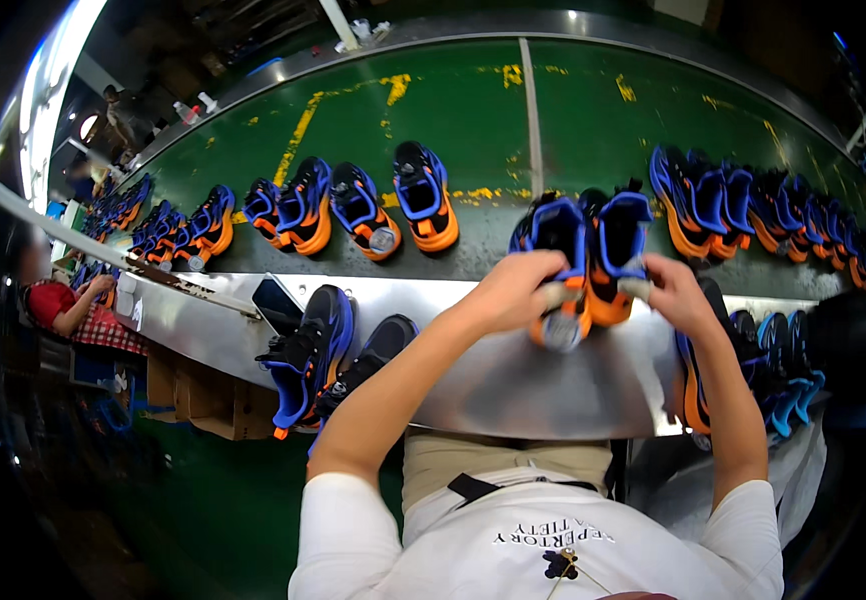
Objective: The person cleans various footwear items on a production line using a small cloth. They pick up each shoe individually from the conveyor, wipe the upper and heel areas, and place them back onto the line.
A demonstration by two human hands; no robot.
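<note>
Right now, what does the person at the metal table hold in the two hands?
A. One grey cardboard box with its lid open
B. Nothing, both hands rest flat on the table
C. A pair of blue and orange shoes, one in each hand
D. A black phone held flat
C: the left hand grips one blue and orange shoe and the right hand grips the other shoe, side by side above the metal table.
</note>
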